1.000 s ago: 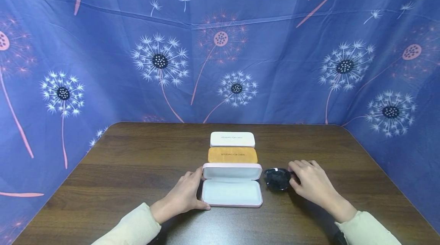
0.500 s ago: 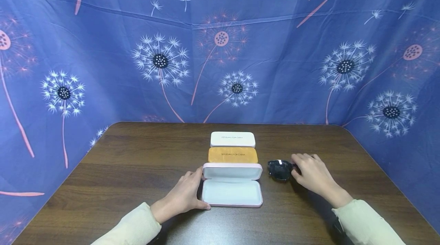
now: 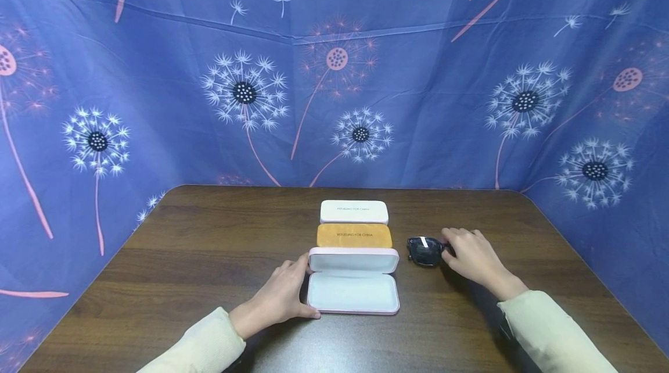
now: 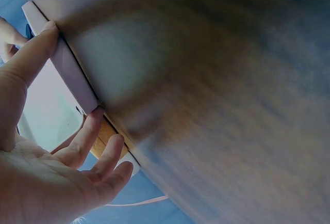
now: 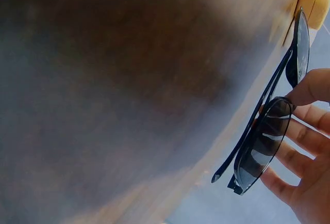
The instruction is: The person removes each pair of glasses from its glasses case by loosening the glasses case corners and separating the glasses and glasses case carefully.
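Observation:
In the head view, an open glasses case (image 3: 353, 293) with a pink rim and pale lining lies on the table, its lid (image 3: 353, 260) raised at the back. My left hand (image 3: 277, 297) spans the case's left end, thumb at the front corner and fingers at the rear; the left wrist view has thumb and index fingertips against its edge. Right of the case, my right hand (image 3: 475, 258) pinches a pair of dark sunglasses (image 3: 424, 251). The right wrist view shows the thumb at the bridge, fingers behind a lens (image 5: 265, 140), and the temples (image 5: 252, 123) folded.
Behind the open case stand a closed mustard-yellow glasses case (image 3: 354, 236) and, farther back, a closed white one (image 3: 353, 211), both lettered. The brown wooden table (image 3: 225, 233) meets a blue dandelion-print cloth (image 3: 418, 71) at the back and sides.
My right hand has moved the sunglasses away from me, a little to the right, and tilted them differently. The left hand and the open case have stayed put.

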{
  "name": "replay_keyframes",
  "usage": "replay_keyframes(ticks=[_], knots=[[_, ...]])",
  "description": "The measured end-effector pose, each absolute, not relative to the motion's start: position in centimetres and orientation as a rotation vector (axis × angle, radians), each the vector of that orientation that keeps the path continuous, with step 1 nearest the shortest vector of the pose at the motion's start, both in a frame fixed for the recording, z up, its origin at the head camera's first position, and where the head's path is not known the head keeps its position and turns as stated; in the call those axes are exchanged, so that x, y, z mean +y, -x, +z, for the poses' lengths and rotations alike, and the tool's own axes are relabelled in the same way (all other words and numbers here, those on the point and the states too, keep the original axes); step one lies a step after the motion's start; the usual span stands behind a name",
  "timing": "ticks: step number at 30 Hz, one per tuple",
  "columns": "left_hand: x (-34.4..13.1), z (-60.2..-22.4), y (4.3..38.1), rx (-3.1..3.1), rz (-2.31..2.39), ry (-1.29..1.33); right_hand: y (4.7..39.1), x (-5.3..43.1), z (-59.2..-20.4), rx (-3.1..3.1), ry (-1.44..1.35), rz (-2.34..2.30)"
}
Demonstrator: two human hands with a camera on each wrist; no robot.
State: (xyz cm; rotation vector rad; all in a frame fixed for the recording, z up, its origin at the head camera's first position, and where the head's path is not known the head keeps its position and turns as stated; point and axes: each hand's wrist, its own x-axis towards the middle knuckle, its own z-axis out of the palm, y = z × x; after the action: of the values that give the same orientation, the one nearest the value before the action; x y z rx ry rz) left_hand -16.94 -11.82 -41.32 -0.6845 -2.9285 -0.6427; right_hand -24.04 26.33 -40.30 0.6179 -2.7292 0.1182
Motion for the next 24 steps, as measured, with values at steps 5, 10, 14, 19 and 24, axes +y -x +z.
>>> replay_keyframes(ticks=[5, 10, 14, 19, 24], knots=[[-11.9, -41.3, 17.0, -2.927, -0.653, 0.686, 24.5, 26.5, -40.5, -2.741, -0.621, 0.128], [-11.9, -41.4, 17.0, -2.927, -0.649, 0.686, 24.8, 26.6, -40.7, -2.755, -0.615, 0.121], [-11.9, -41.4, 17.0, -2.932, -0.645, 0.68, 25.0, 26.7, -40.7, -2.76, -0.62, 0.114], [-11.9, -41.4, 17.0, -2.933, -0.64, 0.679, 25.2, 26.7, -40.8, -2.756, -0.632, 0.109], [-11.9, -41.4, 16.9, -2.932, -0.638, 0.683, 25.2, 26.7, -41.0, -2.769, -0.626, 0.115]])
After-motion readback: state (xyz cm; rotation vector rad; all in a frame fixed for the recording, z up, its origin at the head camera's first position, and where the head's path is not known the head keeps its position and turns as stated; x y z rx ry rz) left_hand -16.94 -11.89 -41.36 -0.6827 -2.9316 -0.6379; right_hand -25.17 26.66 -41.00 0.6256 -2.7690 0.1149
